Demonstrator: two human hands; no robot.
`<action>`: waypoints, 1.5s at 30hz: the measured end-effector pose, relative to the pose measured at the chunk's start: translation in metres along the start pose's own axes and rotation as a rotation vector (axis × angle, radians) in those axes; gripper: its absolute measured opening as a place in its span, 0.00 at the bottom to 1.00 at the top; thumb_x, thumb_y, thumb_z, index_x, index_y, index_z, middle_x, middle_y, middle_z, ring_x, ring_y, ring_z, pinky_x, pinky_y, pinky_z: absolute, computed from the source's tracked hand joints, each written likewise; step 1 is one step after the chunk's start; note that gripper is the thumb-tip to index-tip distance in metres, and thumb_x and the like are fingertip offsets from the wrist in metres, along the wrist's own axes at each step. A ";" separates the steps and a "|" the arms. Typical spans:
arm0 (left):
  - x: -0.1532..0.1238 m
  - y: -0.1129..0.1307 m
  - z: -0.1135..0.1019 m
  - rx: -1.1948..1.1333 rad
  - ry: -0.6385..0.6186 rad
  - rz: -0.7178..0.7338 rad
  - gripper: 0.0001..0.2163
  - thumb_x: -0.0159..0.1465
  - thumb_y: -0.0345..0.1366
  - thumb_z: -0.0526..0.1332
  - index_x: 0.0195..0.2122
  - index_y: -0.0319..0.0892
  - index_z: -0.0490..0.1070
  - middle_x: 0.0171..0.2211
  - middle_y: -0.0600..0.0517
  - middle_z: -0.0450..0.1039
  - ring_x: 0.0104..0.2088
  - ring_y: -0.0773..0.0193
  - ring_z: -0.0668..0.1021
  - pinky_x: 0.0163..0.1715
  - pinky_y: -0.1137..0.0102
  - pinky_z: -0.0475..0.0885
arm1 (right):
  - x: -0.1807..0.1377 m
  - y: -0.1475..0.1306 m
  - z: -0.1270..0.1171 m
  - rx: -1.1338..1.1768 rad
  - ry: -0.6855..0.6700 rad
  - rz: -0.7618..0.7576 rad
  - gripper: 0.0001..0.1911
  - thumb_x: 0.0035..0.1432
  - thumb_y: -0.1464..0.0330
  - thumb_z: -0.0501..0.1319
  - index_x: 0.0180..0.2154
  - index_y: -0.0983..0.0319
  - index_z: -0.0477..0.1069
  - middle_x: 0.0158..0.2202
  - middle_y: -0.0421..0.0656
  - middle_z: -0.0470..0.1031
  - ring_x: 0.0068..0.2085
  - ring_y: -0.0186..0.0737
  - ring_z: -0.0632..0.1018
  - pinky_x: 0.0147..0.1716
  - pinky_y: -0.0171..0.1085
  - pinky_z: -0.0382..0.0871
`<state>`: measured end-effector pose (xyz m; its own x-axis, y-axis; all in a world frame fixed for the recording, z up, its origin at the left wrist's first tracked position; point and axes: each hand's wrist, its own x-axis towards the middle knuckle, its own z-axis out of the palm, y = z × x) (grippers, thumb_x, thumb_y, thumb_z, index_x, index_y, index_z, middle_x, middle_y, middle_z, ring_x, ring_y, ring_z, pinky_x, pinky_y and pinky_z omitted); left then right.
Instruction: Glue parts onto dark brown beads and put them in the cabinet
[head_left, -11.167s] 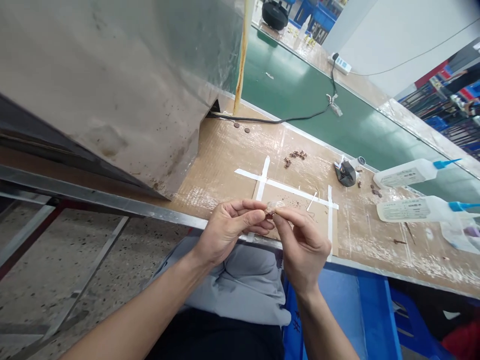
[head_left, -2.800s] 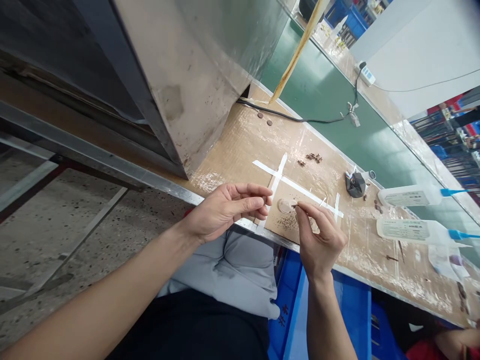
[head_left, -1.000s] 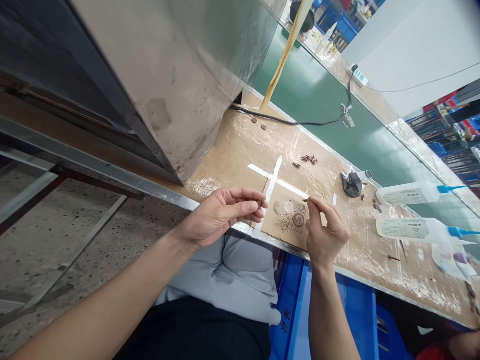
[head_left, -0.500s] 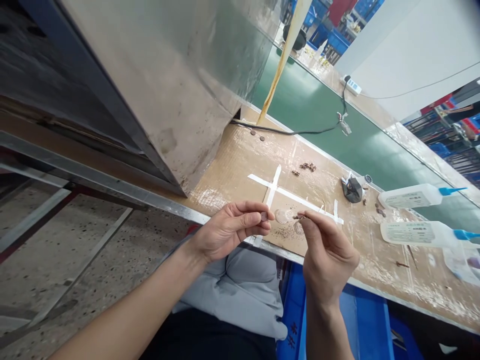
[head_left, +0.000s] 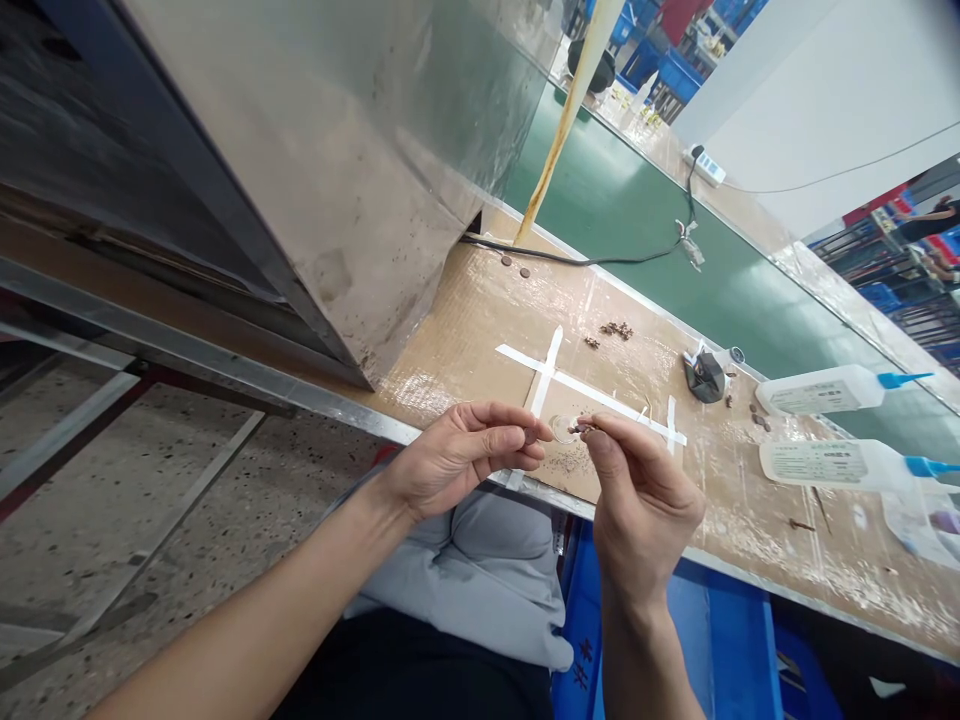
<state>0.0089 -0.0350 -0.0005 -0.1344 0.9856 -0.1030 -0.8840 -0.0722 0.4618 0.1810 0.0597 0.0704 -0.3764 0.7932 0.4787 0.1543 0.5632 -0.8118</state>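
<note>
My left hand (head_left: 469, 452) pinches a small round brown disc (head_left: 530, 436) between thumb and forefinger, above the table's front edge. Facing it, my right hand (head_left: 637, 480) is closed on a tiny brown piece (head_left: 580, 428), too small to name. A narrow gap separates the two hands' fingertips. Beneath them on the cardboard lies a clear round dish (head_left: 561, 428), partly covered by my right fingers. Fine dark grains (head_left: 570, 462) are scattered beside the dish. White tape strips (head_left: 551, 373) cross on the board behind my hands.
Two white squeeze bottles with blue tips (head_left: 825, 390) lie at the right. Small brown pieces (head_left: 616, 330) and two brown discs (head_left: 524, 272) sit farther back. A large metal housing (head_left: 322, 200) stands left; a black cable (head_left: 585, 262) runs behind. Blue crates (head_left: 727, 630) are below.
My right hand has moved left with its small piece, closer to my left hand, and now covers more of the dish area. My left hand has barely moved.
</note>
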 end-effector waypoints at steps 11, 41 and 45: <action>-0.001 -0.004 0.006 0.013 0.065 0.016 0.11 0.61 0.38 0.88 0.41 0.41 0.92 0.42 0.41 0.92 0.34 0.59 0.92 0.36 0.74 0.88 | 0.000 -0.002 0.001 0.012 -0.042 -0.010 0.04 0.75 0.64 0.77 0.48 0.53 0.91 0.46 0.44 0.91 0.47 0.51 0.91 0.47 0.48 0.91; -0.002 -0.005 0.010 0.018 0.086 0.026 0.12 0.61 0.39 0.88 0.42 0.44 0.93 0.35 0.45 0.91 0.32 0.61 0.91 0.38 0.73 0.89 | -0.010 -0.001 0.010 0.102 -0.148 -0.006 0.09 0.77 0.71 0.75 0.52 0.51 0.90 0.49 0.41 0.91 0.51 0.47 0.90 0.51 0.44 0.88; -0.001 -0.006 0.010 0.012 0.086 0.028 0.12 0.61 0.38 0.88 0.42 0.44 0.93 0.35 0.45 0.91 0.33 0.61 0.92 0.37 0.74 0.89 | -0.014 0.002 0.012 0.089 -0.121 -0.010 0.08 0.77 0.70 0.75 0.52 0.51 0.90 0.49 0.42 0.91 0.51 0.48 0.90 0.52 0.46 0.87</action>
<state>0.0188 -0.0344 0.0059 -0.1973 0.9663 -0.1654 -0.8743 -0.0971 0.4756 0.1751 0.0473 0.0580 -0.4860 0.7507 0.4475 0.0704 0.5440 -0.8361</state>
